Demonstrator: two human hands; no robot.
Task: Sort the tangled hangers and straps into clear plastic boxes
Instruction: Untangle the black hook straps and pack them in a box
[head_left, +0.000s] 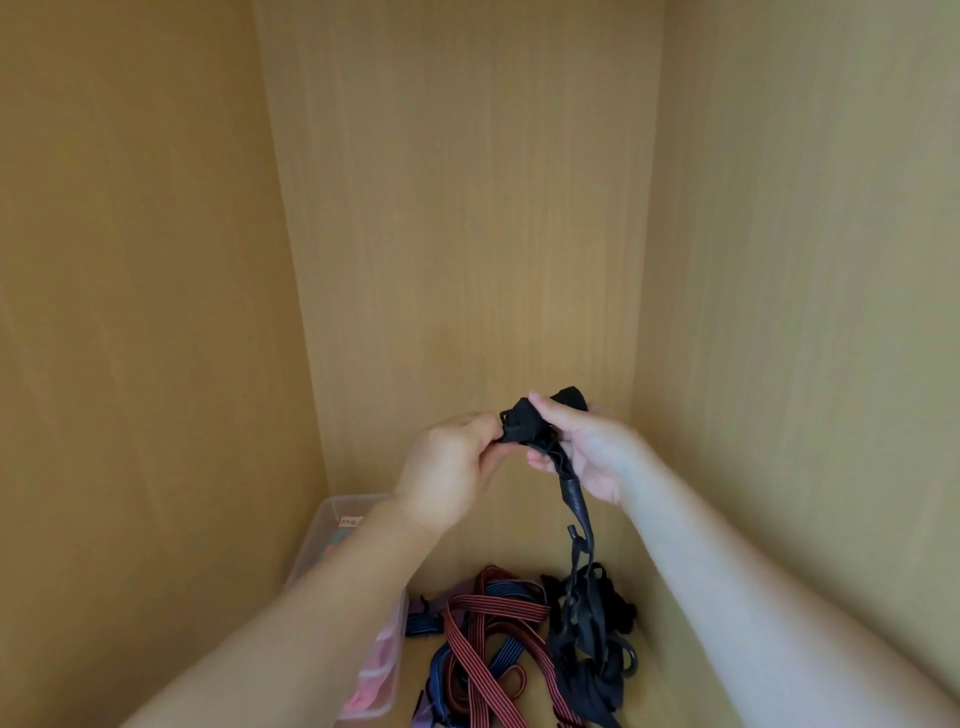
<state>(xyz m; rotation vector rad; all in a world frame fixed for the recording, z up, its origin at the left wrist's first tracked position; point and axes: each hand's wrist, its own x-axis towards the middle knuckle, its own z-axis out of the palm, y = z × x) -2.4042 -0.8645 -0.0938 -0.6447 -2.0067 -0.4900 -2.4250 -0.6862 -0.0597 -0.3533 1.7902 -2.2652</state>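
both hands are raised: left hand pinches one end of the black strap, right hand curls round the wadded part, and the tail dangles into the pile below. it looks light, floppy and snag-prone, so i'd grip the bundle, not the loose end. the clear box sits lower left.

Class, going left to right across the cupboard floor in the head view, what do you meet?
Clear plastic box → red and blue striped straps → black straps.
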